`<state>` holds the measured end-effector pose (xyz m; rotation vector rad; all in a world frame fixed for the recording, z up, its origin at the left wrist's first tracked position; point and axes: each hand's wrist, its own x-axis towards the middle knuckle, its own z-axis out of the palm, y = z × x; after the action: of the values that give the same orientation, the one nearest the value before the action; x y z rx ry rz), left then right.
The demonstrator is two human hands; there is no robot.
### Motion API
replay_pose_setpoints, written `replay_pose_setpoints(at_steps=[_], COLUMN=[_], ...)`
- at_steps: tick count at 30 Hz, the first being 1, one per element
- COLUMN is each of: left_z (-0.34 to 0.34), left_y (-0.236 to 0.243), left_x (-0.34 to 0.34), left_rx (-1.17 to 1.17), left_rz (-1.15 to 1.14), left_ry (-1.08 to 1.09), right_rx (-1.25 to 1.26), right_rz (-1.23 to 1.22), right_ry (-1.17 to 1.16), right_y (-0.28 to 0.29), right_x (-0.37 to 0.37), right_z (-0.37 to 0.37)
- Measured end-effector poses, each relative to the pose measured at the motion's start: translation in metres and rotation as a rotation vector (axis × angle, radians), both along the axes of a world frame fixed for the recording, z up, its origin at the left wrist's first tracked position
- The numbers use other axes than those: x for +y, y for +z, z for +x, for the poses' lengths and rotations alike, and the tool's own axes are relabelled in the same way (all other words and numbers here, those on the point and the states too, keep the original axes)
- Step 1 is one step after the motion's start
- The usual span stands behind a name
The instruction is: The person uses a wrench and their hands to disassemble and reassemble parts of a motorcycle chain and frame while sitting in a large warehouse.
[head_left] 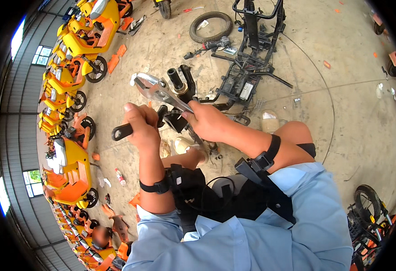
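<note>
My left hand [143, 124] is closed around a black handle [122, 132] with a rounded end; what the handle belongs to cannot be made out. To its right, my right hand [204, 119] grips a large silver plier-type wrench [162, 94], whose jaws point up and to the left. Just beyond the wrench rises an upright black steering tube [175, 79] with a hollow top, part of a stripped scooter frame [247, 74]. The wrench overlaps the tube's lower part, so whether they touch cannot be told. Dark metal brackets sit between my hands.
A loose tyre [210, 27] and a red screwdriver [193, 9] lie on the concrete floor beyond the frame. Yellow scooters [74, 176] line the left side, with a person [101, 237] among them. A plastic bottle [120, 177] and orange scraps are scattered about; another black wheel [367, 201] stands lower right.
</note>
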<state>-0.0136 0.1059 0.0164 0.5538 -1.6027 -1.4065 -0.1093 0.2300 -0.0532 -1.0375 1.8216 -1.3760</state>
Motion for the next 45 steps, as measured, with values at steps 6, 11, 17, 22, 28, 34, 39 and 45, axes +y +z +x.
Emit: replay_pose_setpoints(at_steps=[6,11,17,22,28,34,39,45], left_z=[0.006,0.007,0.015,0.015,0.016,0.015,0.01,0.015], left_y=[0.0,-0.002,-0.007,-0.008,-0.01,-0.008,-0.01,-0.014], left_x=[-0.002,-0.005,-0.009,-0.008,-0.015,-0.012,-0.016,-0.016], left_rx=[0.056,0.063,0.064,0.022,-0.108,-0.106,-0.052,-0.022], left_rz=[0.043,0.023,0.045,-0.009,-0.042,-0.055,-0.012,0.079], left_ry=[-0.096,-0.106,-0.04,-0.031,-0.039,0.015,0.009,0.009], right_rx=[-0.056,0.006,0.074,0.094,0.035,-0.043,-0.125,-0.072], right_rz=[-0.016,-0.088,-0.079,0.022,-0.024,-0.094,-0.068,-0.034], right_ry=[-0.035,-0.068,-0.084,-0.025,-0.046,-0.112,-0.142,-0.135], right_y=[0.003,-0.004,-0.002,-0.004,-0.013,-0.02,-0.027,-0.034], right_x=[0.009,0.008,0.01,0.016,0.015,0.016,0.02,0.024], right_z=[-0.006,-0.007,-0.002,-0.014,-0.017,-0.008,-0.009,-0.007])
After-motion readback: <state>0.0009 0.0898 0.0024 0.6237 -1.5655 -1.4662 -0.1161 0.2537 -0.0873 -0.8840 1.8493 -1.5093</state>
